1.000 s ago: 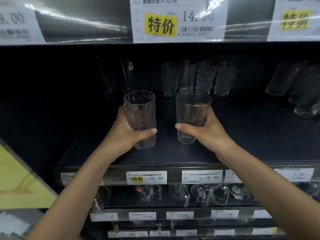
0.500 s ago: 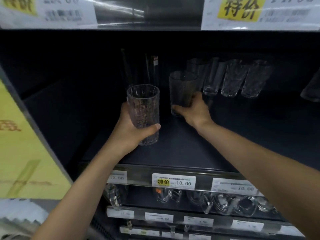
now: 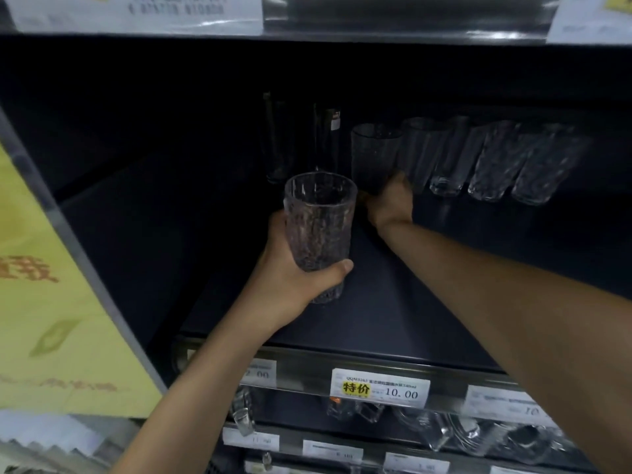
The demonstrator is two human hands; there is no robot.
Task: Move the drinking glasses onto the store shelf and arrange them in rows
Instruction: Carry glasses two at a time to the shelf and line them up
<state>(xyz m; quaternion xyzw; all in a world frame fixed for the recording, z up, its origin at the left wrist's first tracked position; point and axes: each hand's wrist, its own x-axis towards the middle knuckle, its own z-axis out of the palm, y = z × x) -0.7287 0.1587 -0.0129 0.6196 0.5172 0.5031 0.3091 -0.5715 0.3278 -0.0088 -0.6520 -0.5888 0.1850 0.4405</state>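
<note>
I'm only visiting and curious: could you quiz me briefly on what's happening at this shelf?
1. True or false: the left hand holds a clear textured drinking glass.
2. The right hand is: A) round the base of a dark smooth glass at the back; B) on a label; C) hanging idle.
3. Fill in: the yellow-patched white price tag reads ____.
Key: 1 true; 2 A; 3 10.00.

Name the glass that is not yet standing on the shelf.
The textured glass in the left hand, held above the shelf front; the other glasses stand at the back, one at the right hand.
</note>
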